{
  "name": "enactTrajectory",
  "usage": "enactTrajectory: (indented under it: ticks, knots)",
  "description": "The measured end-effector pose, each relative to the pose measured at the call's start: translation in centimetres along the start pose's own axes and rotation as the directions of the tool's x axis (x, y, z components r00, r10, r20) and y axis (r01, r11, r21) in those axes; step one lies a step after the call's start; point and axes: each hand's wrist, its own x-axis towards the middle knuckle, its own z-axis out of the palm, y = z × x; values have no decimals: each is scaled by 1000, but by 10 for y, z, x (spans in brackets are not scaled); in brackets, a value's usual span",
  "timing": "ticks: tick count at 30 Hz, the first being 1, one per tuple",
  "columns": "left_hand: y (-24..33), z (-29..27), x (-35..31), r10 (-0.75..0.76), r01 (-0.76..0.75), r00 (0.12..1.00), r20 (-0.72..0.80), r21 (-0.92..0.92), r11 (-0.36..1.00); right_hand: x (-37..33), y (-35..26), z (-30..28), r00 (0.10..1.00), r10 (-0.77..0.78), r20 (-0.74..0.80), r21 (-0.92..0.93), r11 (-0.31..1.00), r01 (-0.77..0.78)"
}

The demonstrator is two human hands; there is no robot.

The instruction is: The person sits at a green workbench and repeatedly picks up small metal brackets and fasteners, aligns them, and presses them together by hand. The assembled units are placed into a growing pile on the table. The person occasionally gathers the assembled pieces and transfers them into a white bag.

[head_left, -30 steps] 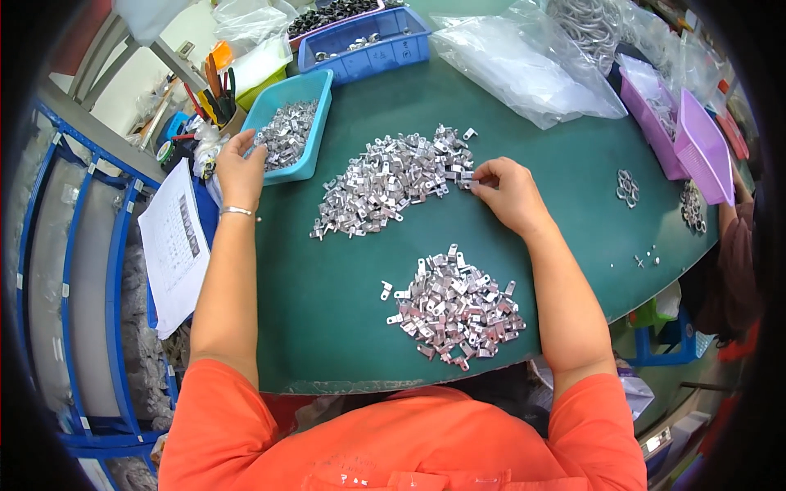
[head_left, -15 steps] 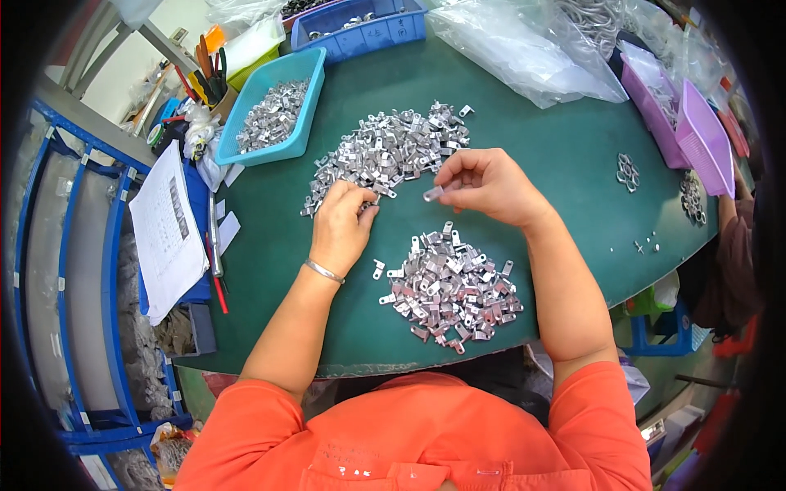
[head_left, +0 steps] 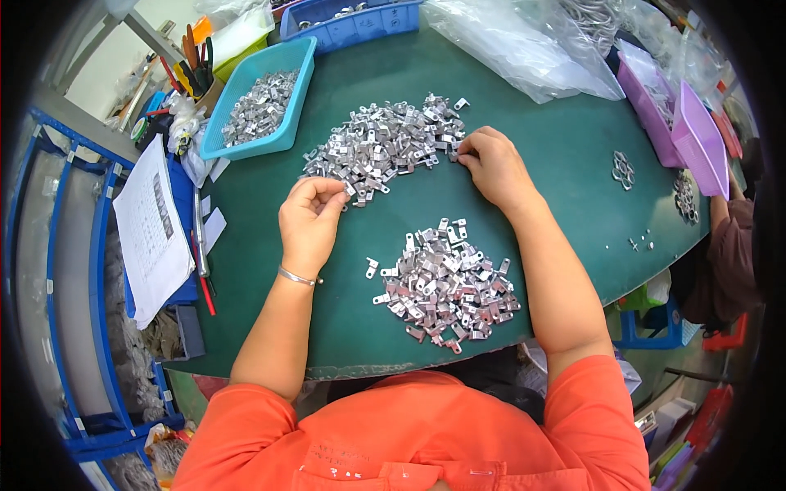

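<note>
Two heaps of small, bent silver metal clips with holes lie on the green table: a wider far heap (head_left: pixel 381 147) and a nearer heap (head_left: pixel 449 286). At the front left edge of the far heap, my left hand (head_left: pixel 309 225) is closed, pinching a metal clip (head_left: pixel 349 189) between thumb and fingertips. My right hand (head_left: pixel 498 170) is at that heap's right edge, its thumb and index finger closed on a clip (head_left: pixel 453 155). The fingers partly cover both pieces.
A turquoise basket (head_left: pixel 308 82) of clips stands at the far left, beside a blue bin (head_left: pixel 352 33). Papers (head_left: pixel 151 237) and pens lie along the left edge. Plastic bags (head_left: pixel 524 49), purple baskets (head_left: pixel 702 139) and metal rings (head_left: pixel 623 170) are at right. Another person's sleeve (head_left: pixel 725 254) shows beyond.
My right hand has moved away from me and to the right, up to the far heap's edge. My left hand has shifted left and turned, drawing back slightly from the heap.
</note>
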Motion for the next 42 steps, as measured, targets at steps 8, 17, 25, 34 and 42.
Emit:
enactTrajectory:
  ticks: [8, 17, 25, 34, 42]
  knots:
    - [11, 4, -10, -297, 421, 906, 302, -559, 715, -5, -6, -9, 998, -51, 37, 10, 999, 51]
    - [24, 12, -11, -370, 599, 801, 471, -621, 505, -14, -31, -21, 969, 11, 248, 522, 841, -143]
    - [25, 18, -19, -349, 595, 795, 496, -527, 607, -9, -11, -13, 988, -111, 108, 146, 985, 95]
    - [34, 23, -24, -333, 531, 828, 451, -441, 724, -6, -8, -3, 999, 48, 8, 137, 989, -49]
    - [41, 18, -24, -364, 509, 826, 430, -292, 810, -12, -24, -13, 767, -30, 641, 755, 205, -623]
